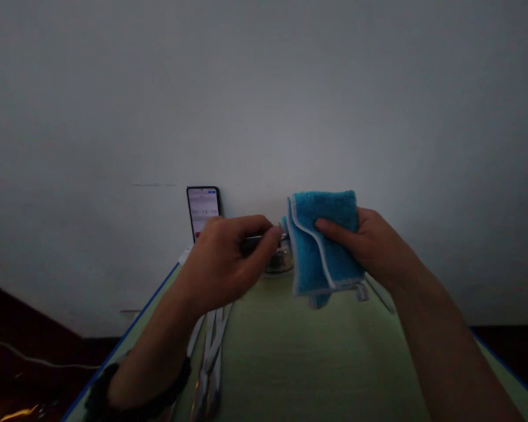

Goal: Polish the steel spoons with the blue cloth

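My right hand (369,246) grips a folded blue cloth with a white edge (321,246), held above the far end of the table. My left hand (229,258) pinches the thin metal handle of a utensil (257,240); its far end disappears into the cloth, so I cannot tell what kind of utensil it is. Both hands hover close together over the pale green table (299,363).
Several metal utensils (211,357) lie on the table under my left forearm. A phone with a lit screen (203,212) leans against the white wall at the back. A small glass object (279,261) sits behind the hands. More cutlery (378,293) lies at right.
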{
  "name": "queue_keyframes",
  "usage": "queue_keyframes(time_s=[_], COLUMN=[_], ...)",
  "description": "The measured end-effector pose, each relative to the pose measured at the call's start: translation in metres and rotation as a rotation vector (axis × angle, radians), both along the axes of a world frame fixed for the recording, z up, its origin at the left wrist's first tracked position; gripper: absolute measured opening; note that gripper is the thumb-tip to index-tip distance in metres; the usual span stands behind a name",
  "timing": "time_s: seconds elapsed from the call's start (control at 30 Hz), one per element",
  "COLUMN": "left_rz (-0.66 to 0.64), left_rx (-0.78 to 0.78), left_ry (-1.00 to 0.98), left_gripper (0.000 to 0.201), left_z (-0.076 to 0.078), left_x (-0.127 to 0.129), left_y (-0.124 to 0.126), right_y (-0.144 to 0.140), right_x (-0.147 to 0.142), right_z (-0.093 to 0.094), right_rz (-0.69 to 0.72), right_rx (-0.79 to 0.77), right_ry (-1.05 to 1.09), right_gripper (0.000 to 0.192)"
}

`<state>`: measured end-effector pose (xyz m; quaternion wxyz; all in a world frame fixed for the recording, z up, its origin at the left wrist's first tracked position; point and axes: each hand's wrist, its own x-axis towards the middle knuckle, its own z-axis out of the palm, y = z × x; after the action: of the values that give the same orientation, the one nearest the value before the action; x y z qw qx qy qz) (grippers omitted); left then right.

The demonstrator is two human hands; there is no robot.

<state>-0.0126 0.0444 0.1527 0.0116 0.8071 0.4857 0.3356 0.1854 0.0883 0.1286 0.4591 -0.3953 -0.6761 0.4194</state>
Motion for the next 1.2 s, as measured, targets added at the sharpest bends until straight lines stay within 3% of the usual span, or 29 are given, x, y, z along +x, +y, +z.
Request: queue_keyframes(time_s=[0.17,0.43,0.53,0.7,0.83,0.93,1.07,1.13,1.2], left_rz=[-0.083,-0.178,-0.144,-0.169,-0.122,-0.04,0.051,0.045,0.045], left_rx=[-0.072,-0.321,-0.278,-0.163,-0.082,-0.057,-0.006,0.017,0.047], left_ry=[0.008,-0.165,-0.201,-0.028,0.006,-0.053,-0.147,-0.152,-0.141], left_gripper=[0.03,0.033,0.032,0.032,0.035,0.039,0.041,0.04,0.039], left_z=[-0.003,-0.001,0.002,0.004,0.003,0.002,-0.002,-0.004,-0.006], left_x=[0.002,-0.019,-0.016,0.0,0.005,0.007,0.016,0.022,0.029], left_y=[-0.001,0.005,0.002,-0.003,-0.002,-0.001,-0.002,-0.003,-0.006], right_y=[-0.001,-0.004,-0.004,0.0,0.001,-0.003,-0.007,-0.007,-0.005], right_x=[0.013,-0.004,-0.006,0.002,0.003,-0.002,-0.012,-0.015,-0.018], right_z=[0.002,0.004,0.003,0.002,0.004,0.006,0.008,0.007,0.004], right_rz=[0.129,0.081,0.05,0.077,0.068,-0.045,-0.415,-0.53,-0.556], right_rx=[-0.054,0.07,0.08,-0.008,0.007,0.132,0.383,0.417,0.384], right_ry=[-0.12,-0.129,-0.076,-0.106,-0.119,-0.139,-0.101,-0.061,-0.014], right_gripper=[0.023,0.026,0.025,0.021,0.021,0.026,0.041,0.042,0.041])
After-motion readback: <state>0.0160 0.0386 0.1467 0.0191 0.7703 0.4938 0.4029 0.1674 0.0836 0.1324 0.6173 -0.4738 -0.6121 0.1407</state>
